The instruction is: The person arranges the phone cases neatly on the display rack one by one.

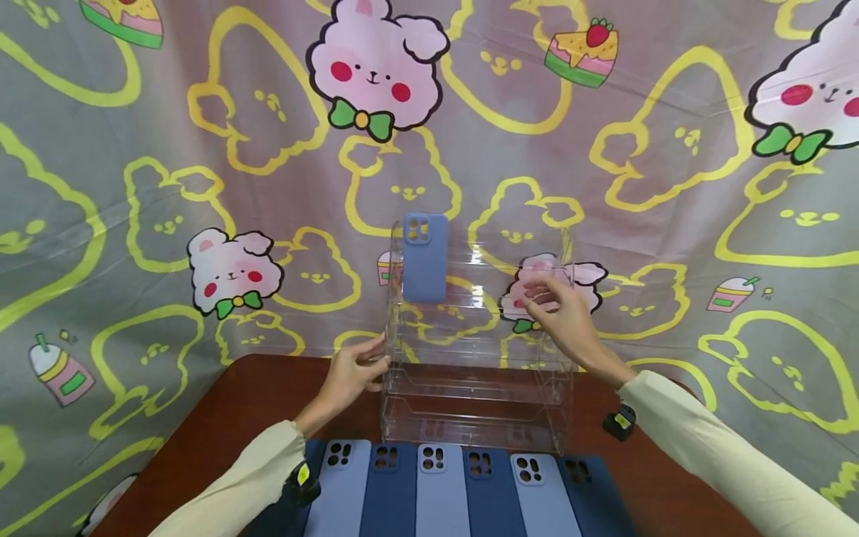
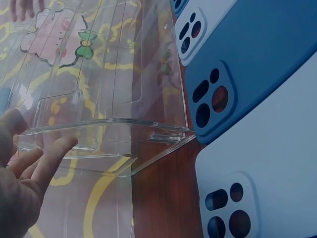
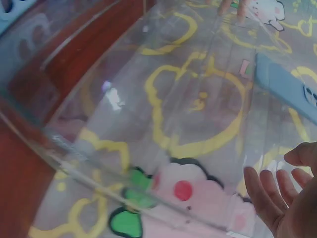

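A clear acrylic tiered display rack (image 1: 470, 429) stands upright on the table. One light blue phone case (image 1: 426, 261) leans in its top tier at the left, camera cutouts up. My left hand (image 1: 353, 371) is at the rack's left side, its fingertips right at the side panel; in the left wrist view the fingers (image 2: 52, 158) extend along the clear edge. My right hand (image 1: 564, 313) is raised by the rack's upper right part, fingers loosely bent with nothing between them. In the right wrist view the thumb and fingers (image 3: 267, 198) are spread apart.
In front of the rack lies a row of several phone cases, alternating pale blue (image 1: 441, 496) and dark blue (image 1: 389, 496), cutouts toward the rack. The brown table (image 1: 221, 418) reaches a patterned curtain (image 1: 268, 194) behind. Wrist cameras (image 1: 619, 422) sit on both sleeves.
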`<act>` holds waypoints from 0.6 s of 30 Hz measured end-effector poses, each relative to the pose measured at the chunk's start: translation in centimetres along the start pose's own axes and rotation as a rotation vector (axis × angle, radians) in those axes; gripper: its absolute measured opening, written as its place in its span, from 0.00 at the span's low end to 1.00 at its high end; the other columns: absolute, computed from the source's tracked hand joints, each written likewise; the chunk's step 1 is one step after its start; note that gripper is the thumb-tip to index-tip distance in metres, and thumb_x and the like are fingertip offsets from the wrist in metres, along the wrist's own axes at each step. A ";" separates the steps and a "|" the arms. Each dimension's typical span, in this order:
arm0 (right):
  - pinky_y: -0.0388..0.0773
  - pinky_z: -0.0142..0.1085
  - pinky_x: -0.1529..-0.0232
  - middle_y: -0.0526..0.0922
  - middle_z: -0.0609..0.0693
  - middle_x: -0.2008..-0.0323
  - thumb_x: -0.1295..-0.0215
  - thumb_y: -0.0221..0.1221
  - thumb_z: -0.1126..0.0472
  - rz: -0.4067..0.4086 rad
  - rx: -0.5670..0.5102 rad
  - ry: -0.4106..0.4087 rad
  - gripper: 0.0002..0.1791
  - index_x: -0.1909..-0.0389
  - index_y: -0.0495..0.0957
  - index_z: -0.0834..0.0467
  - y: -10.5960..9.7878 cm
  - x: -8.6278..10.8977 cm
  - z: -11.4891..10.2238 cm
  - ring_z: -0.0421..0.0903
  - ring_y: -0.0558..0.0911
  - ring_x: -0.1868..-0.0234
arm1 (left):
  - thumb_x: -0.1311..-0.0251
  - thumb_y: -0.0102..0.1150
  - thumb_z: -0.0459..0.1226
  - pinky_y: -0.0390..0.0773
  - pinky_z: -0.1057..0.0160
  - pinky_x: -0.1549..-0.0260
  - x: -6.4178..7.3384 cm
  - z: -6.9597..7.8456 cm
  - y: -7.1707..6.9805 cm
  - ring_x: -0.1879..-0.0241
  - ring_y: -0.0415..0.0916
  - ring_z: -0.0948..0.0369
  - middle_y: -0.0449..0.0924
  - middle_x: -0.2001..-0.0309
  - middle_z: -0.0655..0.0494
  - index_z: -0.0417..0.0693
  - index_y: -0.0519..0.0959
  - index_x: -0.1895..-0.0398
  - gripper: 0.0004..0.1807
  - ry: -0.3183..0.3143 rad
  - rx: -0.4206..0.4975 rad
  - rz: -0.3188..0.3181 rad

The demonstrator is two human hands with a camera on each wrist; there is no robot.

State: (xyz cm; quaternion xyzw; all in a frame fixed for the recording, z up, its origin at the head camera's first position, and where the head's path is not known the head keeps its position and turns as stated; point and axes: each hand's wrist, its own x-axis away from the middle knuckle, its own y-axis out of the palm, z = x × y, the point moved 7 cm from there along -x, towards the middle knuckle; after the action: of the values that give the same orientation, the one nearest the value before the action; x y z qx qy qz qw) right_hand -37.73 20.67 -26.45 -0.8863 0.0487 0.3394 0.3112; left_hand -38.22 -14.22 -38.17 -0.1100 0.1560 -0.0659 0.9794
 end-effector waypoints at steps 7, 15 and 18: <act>0.90 0.37 0.71 0.84 0.73 0.55 0.28 0.62 0.73 -0.038 -0.172 0.109 0.12 0.47 0.81 0.71 -0.6 2.6 1.8 0.35 0.87 0.67 | 0.31 0.65 0.28 0.91 0.58 0.70 0.1 -0.4 0.0 0.50 0.86 0.37 0.80 0.38 0.31 0.38 0.71 0.26 0.31 0.015 -0.010 0.010; 0.91 0.44 0.67 0.84 0.52 0.60 0.26 0.61 0.70 0.000 -0.274 0.192 0.13 0.46 0.78 0.73 -2.1 4.9 2.1 0.33 0.86 0.64 | 0.31 0.64 0.27 0.91 0.59 0.69 0.1 -0.5 0.0 0.52 0.88 0.43 0.80 0.38 0.32 0.39 0.72 0.26 0.30 -0.001 -0.021 0.012; 0.91 0.44 0.68 0.84 0.50 0.62 0.25 0.61 0.69 -0.015 -0.262 0.220 0.12 0.47 0.77 0.72 -2.6 5.5 2.2 0.34 0.87 0.65 | 0.31 0.64 0.27 0.91 0.59 0.70 0.0 -0.3 0.0 0.50 0.86 0.38 0.80 0.38 0.31 0.38 0.71 0.26 0.30 0.004 -0.024 0.015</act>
State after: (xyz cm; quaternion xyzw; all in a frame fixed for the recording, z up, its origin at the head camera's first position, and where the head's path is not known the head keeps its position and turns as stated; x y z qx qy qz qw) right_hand -33.98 24.79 -29.86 -0.9515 0.0313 0.2413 0.1882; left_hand -38.30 -14.31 -38.40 -0.1205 0.1594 -0.0569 0.9782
